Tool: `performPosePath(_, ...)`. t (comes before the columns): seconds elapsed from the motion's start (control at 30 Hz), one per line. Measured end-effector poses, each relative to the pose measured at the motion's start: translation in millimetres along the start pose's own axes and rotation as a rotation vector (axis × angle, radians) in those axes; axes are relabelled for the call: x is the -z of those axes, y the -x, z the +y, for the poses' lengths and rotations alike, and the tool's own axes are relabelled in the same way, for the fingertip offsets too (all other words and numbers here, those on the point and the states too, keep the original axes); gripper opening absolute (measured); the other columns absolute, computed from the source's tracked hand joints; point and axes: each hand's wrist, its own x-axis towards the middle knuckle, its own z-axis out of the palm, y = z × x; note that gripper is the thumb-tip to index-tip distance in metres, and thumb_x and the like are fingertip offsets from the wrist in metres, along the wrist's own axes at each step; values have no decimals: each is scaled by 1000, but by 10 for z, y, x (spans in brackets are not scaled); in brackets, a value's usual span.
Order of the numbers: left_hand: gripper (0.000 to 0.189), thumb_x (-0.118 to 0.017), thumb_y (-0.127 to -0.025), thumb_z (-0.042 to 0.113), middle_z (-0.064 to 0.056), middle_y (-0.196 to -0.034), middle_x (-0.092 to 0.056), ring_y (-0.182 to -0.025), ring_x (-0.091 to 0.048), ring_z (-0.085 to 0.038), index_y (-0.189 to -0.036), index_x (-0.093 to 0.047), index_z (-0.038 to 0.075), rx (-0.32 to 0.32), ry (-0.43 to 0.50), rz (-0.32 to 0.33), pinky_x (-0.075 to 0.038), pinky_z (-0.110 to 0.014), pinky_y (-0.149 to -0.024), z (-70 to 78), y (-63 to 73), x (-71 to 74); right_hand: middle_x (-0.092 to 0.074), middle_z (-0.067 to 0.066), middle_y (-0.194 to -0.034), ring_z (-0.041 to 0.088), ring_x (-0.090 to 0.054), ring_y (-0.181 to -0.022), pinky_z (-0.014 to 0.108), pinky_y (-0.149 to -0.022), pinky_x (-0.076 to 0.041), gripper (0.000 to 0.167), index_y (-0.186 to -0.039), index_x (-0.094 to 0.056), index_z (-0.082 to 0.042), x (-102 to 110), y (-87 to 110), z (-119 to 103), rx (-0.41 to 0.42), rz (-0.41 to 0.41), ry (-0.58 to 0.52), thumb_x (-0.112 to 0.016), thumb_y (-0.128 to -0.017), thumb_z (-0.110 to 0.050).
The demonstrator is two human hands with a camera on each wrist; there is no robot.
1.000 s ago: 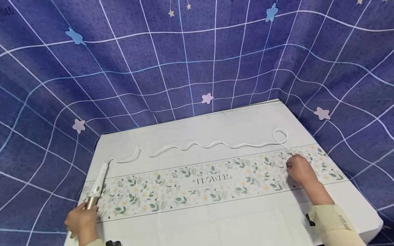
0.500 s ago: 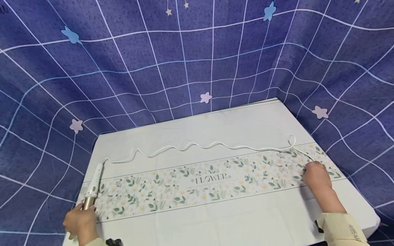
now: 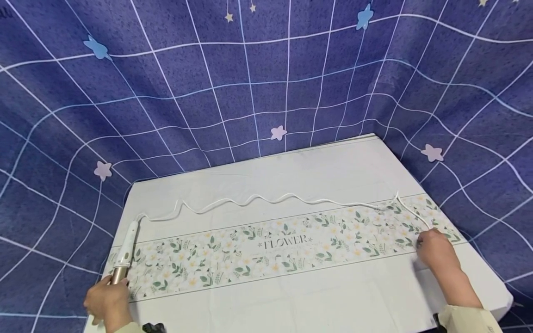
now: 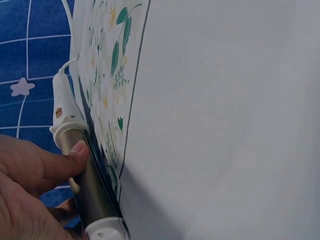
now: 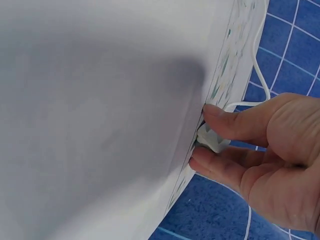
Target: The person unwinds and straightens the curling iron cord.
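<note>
On the left of the table, a curling iron with a white handle and a gold-brown barrel lies lengthwise, its handle pointing away from me. My left hand grips the barrel; in the left wrist view the thumb presses on top of it, just above the white tip. A white cord runs in waves from the handle across the tabletop to my right hand, with a sharp kink near the right end. Between thumb and fingers, the right hand pinches the cord's white plug, close over the table.
A white table cover carries a floral band reading FLOWER. Blue curtains with grid lines and stars stand close along the back and both sides. Small black objects show near the front edge by each forearm.
My right hand has moved right and towards me, drawing the cord along. The loop near its right end has shrunk to a kink. The left hand has kept its hold on the curling iron.
</note>
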Motion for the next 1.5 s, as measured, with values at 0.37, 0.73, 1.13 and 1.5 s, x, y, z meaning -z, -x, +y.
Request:
performPosePath(0.37, 48, -63, -89, 13, -36, -133, -40, -125, -32, -58, -135, -51, 4, 0, 0, 8, -21, -72, -98, 8, 10, -1, -56, 29, -82, 51, -54, -83, 57, -73, -44, 22, -86, -64, 13, -61, 30, 55, 50, 83, -21, -54, -68, 12)
performPosePath(0.73, 48, -64, -87, 15, -37, -133, -40, -126, -31, -59, -132, -52, 3, -18, 24, 8, -17, -73, -100, 6, 47, 30, -56, 29, -86, 52, -54, -87, 57, -76, -44, 25, -90, -63, 15, -51, 29, 42, 35, 64, -20, -56, -67, 12)
performPosePath(1.13, 62, -66, -87, 20, -37, -138, -34, -132, -23, -58, -142, -43, 5, -54, -14, -10, -5, -72, -104, 31, 62, 53, -55, 35, -105, 58, -50, -93, 64, -78, -42, 26, -97, -62, 11, -82, 67, 28, 106, 122, -70, -67, -74, 0)
performPosePath(1.5, 71, -66, -89, 32, -40, -138, -29, -130, -22, -58, -146, -35, 5, -171, -103, 23, -9, -69, -102, 127, 70, 43, -51, 37, -114, 55, -45, -109, 66, -89, -35, 33, -107, -58, 13, -134, 26, -212, 198, 413, -133, -70, -80, -2)
